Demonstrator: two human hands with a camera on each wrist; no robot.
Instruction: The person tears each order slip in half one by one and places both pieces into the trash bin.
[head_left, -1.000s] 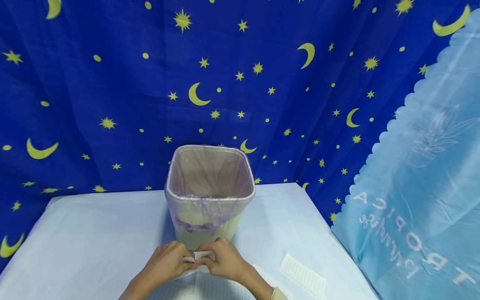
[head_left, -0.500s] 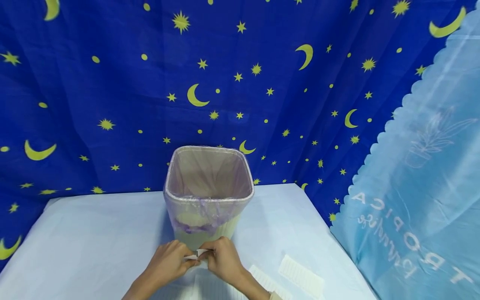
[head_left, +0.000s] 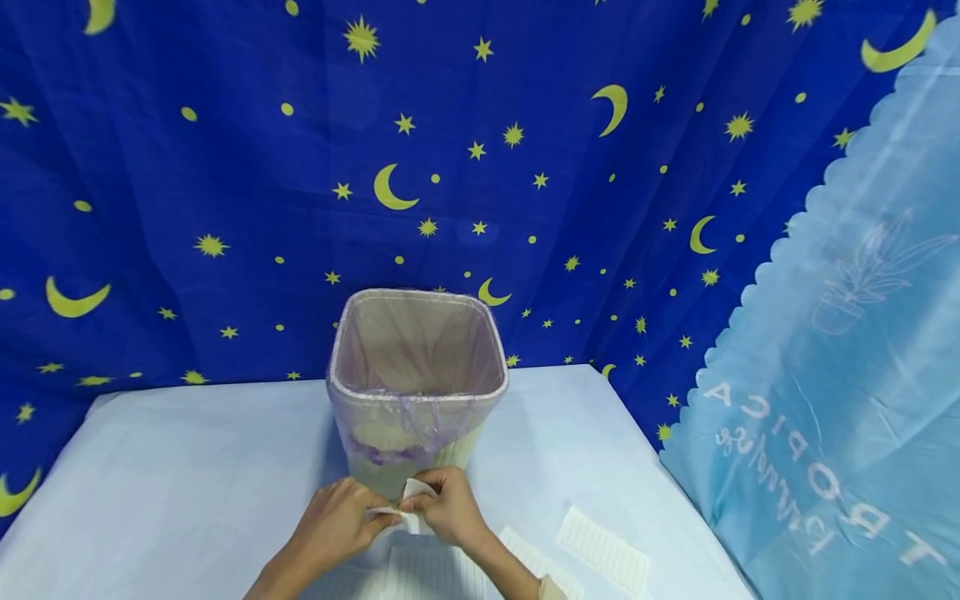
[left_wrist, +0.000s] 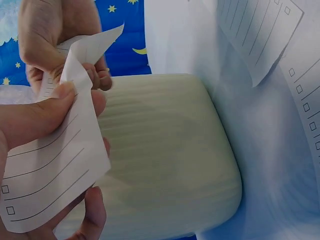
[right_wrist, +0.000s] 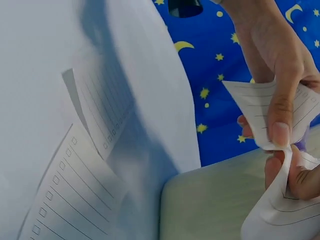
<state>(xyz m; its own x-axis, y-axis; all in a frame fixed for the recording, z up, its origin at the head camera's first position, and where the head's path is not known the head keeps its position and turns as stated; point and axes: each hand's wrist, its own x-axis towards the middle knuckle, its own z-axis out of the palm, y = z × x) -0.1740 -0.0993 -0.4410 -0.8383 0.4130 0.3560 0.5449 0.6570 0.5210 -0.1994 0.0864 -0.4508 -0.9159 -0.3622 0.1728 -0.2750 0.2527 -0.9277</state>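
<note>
Low in the head view, my left hand (head_left: 333, 517) and right hand (head_left: 453, 508) hold one piece of lined paper (head_left: 418, 490) between them, fingertips close together, just in front of the bin. The left thumb presses the sheet (left_wrist: 55, 165) against the fingers in the left wrist view; printed lines and small checkboxes show on it. My right hand (left_wrist: 45, 35) pinches the same paper just beyond. Between the two grips it is creased and twisted, one corner sticking up. The right wrist view shows both thumbs meeting at the narrow, folded spot.
A pale bin (head_left: 408, 475) lined with a thin purple bag (head_left: 405, 417) stands behind the hands. More checklist sheets (head_left: 603, 550) lie on the white-covered table (head_left: 225, 467) at right and in front. A blue starry curtain (head_left: 225, 167) hangs behind; a light blue cloth (head_left: 847, 375) hangs at right.
My right hand has turned slightly and shifted a little right, and its end of the paper now stands up higher. The left hand stays nearly in place, still gripping.
</note>
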